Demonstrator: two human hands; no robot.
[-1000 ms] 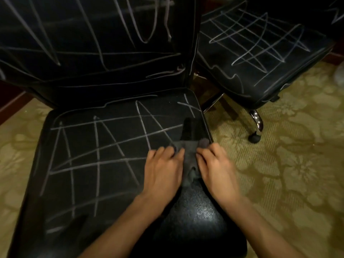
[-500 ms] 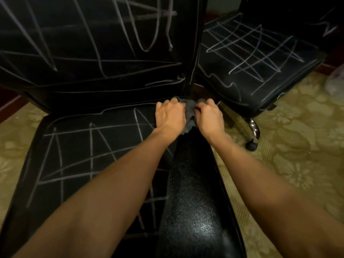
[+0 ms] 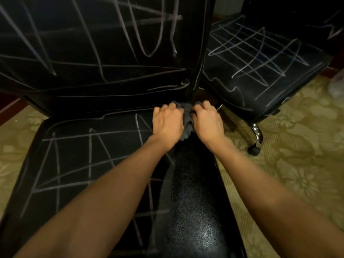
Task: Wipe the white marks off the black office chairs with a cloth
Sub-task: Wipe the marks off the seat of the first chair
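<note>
Barely shifted since half a second back, my left hand (image 3: 168, 122) and right hand (image 3: 208, 121) gripped the cloth (image 3: 186, 125), fingers curled; chalked seat (image 3: 78, 164) at seven o'clock; patterned carpet (image 3: 297, 155) at three.

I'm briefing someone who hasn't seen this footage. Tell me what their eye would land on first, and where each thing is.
First, the white marks scrawled across the near chair's seat and its backrest. At the seat's back right corner the left hand and right hand press a dark cloth; the strip of seat below them is clean and shiny. A second marked chair stands at upper right on patterned carpet.
</note>
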